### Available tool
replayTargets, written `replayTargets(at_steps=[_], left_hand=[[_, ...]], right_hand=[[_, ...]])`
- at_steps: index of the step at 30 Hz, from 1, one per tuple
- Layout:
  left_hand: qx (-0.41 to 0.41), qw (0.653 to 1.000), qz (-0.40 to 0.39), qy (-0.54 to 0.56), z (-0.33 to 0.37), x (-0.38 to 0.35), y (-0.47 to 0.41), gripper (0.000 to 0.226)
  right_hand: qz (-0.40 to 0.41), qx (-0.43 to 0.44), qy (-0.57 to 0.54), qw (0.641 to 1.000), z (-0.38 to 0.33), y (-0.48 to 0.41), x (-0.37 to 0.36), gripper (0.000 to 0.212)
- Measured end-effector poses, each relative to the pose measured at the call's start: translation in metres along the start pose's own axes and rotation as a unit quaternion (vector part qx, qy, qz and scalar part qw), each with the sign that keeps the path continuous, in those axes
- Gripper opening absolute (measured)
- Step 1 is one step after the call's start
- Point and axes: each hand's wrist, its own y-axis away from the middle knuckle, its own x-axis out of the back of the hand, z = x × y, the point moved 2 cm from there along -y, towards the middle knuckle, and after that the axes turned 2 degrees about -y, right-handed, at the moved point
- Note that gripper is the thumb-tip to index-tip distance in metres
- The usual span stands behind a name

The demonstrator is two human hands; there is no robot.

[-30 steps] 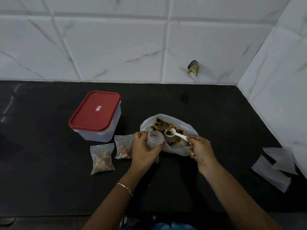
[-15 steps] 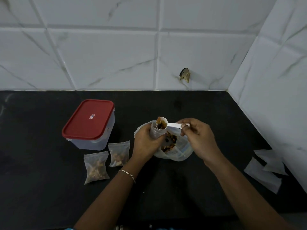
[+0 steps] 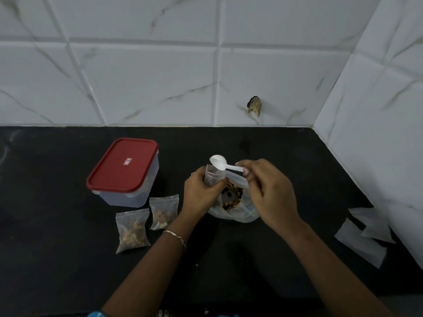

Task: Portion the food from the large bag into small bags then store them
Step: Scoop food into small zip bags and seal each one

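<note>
Hovering over large bag (image 3: 239, 212), left hand (image 3: 201, 195) grips small bag (image 3: 214, 178), right hand (image 3: 267, 193) pinches spoon (image 3: 219, 163).

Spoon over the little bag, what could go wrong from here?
The mouth of the small bag is narrow next to the spoon, so pieces could miss it and fall onto the counter. The left hand grips that bag by its soft sides; a squeeze might pinch the mouth closed. The large bag sits open below and could spill if knocked.

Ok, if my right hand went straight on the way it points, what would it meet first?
Probably the small bag gripped by the left hand; the right hand points leftward at it, though depth is unclear.
</note>
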Motion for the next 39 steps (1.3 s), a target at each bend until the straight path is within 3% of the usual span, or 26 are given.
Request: replayTargets(at_steps=[2, 4, 6, 9, 14, 20, 23, 26, 28, 30, 33, 36, 39], left_hand=[[0.003, 1.0, -0.004, -0.005, -0.001, 0.001, 0.001, 0.029], [0.012, 1.0, -0.002, -0.009, -0.003, 0.002, 0.003, 0.03], [0.024, 1.0, 0.002, -0.001, -0.007, 0.005, 0.007, 0.03], [0.032, 0.999, 0.015, 0.019, -0.012, 0.011, 0.016, 0.029], [0.064, 0.997, 0.032, 0.037, -0.023, 0.021, 0.025, 0.025], [0.092, 0.993, 0.065, 0.043, -0.029, 0.035, 0.025, 0.027], [0.097, 0.992, 0.078, 0.032, -0.028, 0.041, 0.025, 0.029], [0.091, 0.993, 0.069, 0.024, -0.026, 0.043, 0.028, 0.031], [0.082, 0.995, 0.06, 0.02, -0.023, 0.042, 0.029, 0.03], [0.074, 0.996, 0.048, 0.02, -0.022, 0.041, 0.03, 0.028], [0.036, 0.999, 0.025, 0.007, -0.015, 0.04, 0.032, 0.022], [0.004, 1.0, -0.004, -0.003, -0.009, 0.039, 0.034, 0.017], [0.0, 1.0, -0.022, 0.02, -0.008, 0.042, 0.033, 0.027]], right_hand=[[0.017, -0.152, -0.155, 0.976, 0.008, 0.002, -0.001, 0.023], [0.021, -0.308, -0.267, 0.913, 0.018, 0.006, -0.005, 0.026], [0.023, -0.404, -0.315, 0.859, 0.028, 0.015, -0.007, 0.026], [0.002, -0.459, -0.305, 0.835, 0.039, 0.03, -0.009, 0.024], [-0.073, -0.477, -0.238, 0.843, 0.057, 0.052, -0.023, 0.022], [-0.129, -0.43, -0.144, 0.882, 0.067, 0.062, -0.024, 0.022], [-0.164, -0.367, -0.024, 0.915, 0.068, 0.067, -0.024, 0.021], [-0.125, -0.275, 0.102, 0.948, 0.062, 0.069, -0.024, 0.025], [-0.083, -0.214, 0.092, 0.969, 0.048, 0.062, -0.025, 0.027], [-0.074, -0.161, 0.004, 0.984, 0.026, 0.045, -0.027, 0.025], [-0.161, -0.089, -0.141, 0.973, -0.01, 0.014, -0.036, 0.026], [-0.277, -0.033, -0.084, 0.957, -0.026, -0.008, -0.047, 0.024], [-0.319, -0.018, -0.03, 0.947, -0.024, -0.022, -0.052, 0.012]])
